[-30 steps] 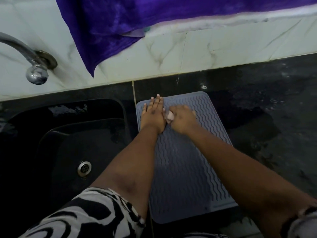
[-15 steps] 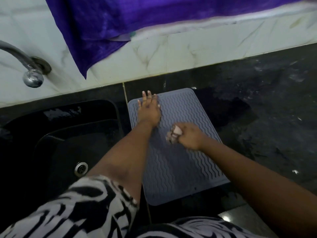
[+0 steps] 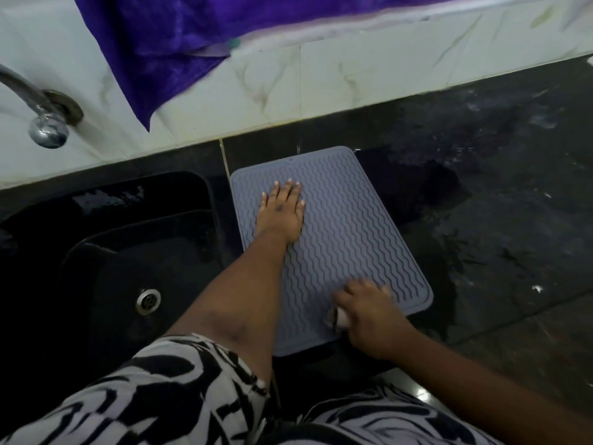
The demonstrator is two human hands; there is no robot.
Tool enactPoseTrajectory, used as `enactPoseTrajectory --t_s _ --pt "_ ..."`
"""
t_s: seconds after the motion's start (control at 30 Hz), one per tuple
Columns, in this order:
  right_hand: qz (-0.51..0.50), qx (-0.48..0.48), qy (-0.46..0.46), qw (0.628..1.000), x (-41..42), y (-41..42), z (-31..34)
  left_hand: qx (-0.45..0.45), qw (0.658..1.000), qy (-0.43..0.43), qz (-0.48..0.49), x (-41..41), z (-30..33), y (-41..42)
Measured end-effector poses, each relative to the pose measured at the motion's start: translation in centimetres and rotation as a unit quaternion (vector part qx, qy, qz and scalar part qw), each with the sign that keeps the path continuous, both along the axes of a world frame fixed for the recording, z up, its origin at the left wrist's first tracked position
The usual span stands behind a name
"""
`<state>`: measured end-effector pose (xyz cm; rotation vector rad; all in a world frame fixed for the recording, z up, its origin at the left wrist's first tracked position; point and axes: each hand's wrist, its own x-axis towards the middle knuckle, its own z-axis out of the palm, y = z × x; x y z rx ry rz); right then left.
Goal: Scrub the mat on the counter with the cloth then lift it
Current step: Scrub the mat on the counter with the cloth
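Observation:
A grey ribbed silicone mat (image 3: 346, 226) lies flat on the dark wet counter (image 3: 497, 194), just right of the sink. My left hand (image 3: 282, 210) rests palm down on the mat's far left part, fingers spread, holding nothing. My right hand (image 3: 369, 313) is at the mat's near edge, fingers curled around a small pale cloth (image 3: 338, 317), most of which is hidden inside the fist. The cloth presses against the mat surface.
A black sink (image 3: 122, 252) with a metal drain (image 3: 148, 301) lies to the left. A chrome tap (image 3: 41, 120) juts from the white tiled wall. A purple cloth (image 3: 179, 36) hangs down the wall behind the mat.
My right hand has dragged the cloth from the mat's far end, beside my left hand, down to its near edge. My left hand has stayed flat on the far part.

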<state>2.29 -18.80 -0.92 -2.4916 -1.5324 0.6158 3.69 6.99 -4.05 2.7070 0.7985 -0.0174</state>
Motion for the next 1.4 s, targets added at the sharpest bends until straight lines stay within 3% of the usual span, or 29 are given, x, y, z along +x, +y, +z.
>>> enactPoseTrajectory --t_s 0.1,0.23,0.3,0.4,0.5,0.7,0.87,1.07,1.23,1.4 --pt "0.027 -0.019 0.050 0.998 -0.4 -2.3 1.1 0.000 1.000 0.015 0.002 0.0 0.3 -0.1" --pt "-0.066 0.089 0.251 0.962 2.3 1.8 3.3 -0.003 0.999 0.045 0.021 0.5 0.6 -0.5" --pt "-0.071 0.137 0.219 0.963 3.9 4.8 3.1 -0.003 0.997 0.056 0.044 0.6 0.6 -0.7" --pt "-0.050 0.079 0.032 0.995 5.0 6.6 1.6 -0.017 0.996 0.064 0.059 0.4 0.5 -0.7" --pt "-0.034 0.057 -0.011 0.998 4.0 4.8 0.5 -0.024 0.996 0.068 0.050 0.3 0.6 -0.5" --pt "-0.015 0.028 0.068 0.997 1.9 -0.6 0.9 -0.035 0.996 0.066 0.042 0.1 1.2 -0.7" --pt "-0.089 0.008 0.277 0.957 4.6 1.6 4.3 -0.008 0.999 -0.011 0.050 -0.2 2.3 0.4" --pt "-0.156 0.072 0.206 0.963 12.0 11.5 6.2 -0.011 0.997 -0.060 0.052 3.0 2.6 4.4" --pt "-0.115 0.103 0.009 0.988 17.7 21.8 4.9 0.001 0.999 0.023 0.049 4.8 0.5 6.6" --pt "-0.100 0.087 -0.056 0.990 19.4 27.2 1.5 0.009 0.998 -0.007 0.058 5.1 -1.3 7.4"
